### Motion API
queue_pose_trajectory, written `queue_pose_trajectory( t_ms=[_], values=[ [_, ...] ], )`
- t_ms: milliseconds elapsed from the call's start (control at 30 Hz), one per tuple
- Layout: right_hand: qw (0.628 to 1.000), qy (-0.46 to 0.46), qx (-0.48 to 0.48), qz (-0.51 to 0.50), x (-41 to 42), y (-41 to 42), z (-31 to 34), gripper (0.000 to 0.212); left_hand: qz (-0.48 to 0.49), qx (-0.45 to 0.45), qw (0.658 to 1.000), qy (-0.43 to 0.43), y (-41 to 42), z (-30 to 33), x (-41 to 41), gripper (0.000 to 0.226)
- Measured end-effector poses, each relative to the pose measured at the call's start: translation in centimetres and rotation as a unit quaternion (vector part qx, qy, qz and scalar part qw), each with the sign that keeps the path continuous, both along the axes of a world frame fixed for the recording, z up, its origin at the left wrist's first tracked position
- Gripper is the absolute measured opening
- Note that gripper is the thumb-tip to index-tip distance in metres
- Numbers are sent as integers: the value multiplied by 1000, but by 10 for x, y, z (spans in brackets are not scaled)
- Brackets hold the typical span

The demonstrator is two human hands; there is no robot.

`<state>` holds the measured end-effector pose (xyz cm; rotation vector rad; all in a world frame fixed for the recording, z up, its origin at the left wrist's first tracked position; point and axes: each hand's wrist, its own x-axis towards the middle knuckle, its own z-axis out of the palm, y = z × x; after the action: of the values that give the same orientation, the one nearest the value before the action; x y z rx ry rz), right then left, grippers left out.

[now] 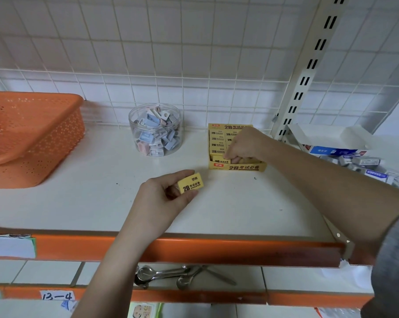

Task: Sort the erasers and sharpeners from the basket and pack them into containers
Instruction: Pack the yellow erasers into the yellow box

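My left hand [163,195] pinches a yellow 2B eraser [190,182] just above the white shelf, in front of the jar. My right hand [242,146] reaches into the yellow eraser box [237,167], fingers curled down on an eraser [221,159] in its front row. The box holds several rows of matching yellow erasers. A clear round jar [156,129] full of pastel sharpeners stands to the left of the box. The orange perforated basket [33,136] sits at the far left; its contents are out of sight.
A white shelf [79,203] with an orange front lip [194,249] carries everything. At the right lies an open white box [331,141] beside a heap of small grey and blue packets [366,166]. Metal spoons [171,274] lie on the shelf below.
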<state>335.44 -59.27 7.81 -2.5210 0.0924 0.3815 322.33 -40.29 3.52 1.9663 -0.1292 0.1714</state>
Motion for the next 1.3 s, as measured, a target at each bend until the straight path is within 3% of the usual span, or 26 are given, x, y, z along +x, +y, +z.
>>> queue_pose_trajectory(
  t_ms=[267,367,500,833,1100,1300],
  values=[
    [993,-108,38,17,-10,5,-23,14,5,4,1000,-9,1,-5,3,35],
    [993,-96,65,-8,-13,4,-20,18,7,1,1000,-2,2,-7,5,35],
    [974,-65,204,-70,-15,0,-19,21,13,22,1000,-6,3,-9,8,32],
    [963,-92,248,-53,-22,-10,-13,17,4,93,995,-40,-6,-9,27,29],
    [941,-72,317,-97,-19,-32,-11,6,-30,142,989,9,-14,-17,33,28],
    [923,-77,358,-120,-23,-41,-7,3,-77,261,961,-49,-22,-23,37,27]
  ],
)
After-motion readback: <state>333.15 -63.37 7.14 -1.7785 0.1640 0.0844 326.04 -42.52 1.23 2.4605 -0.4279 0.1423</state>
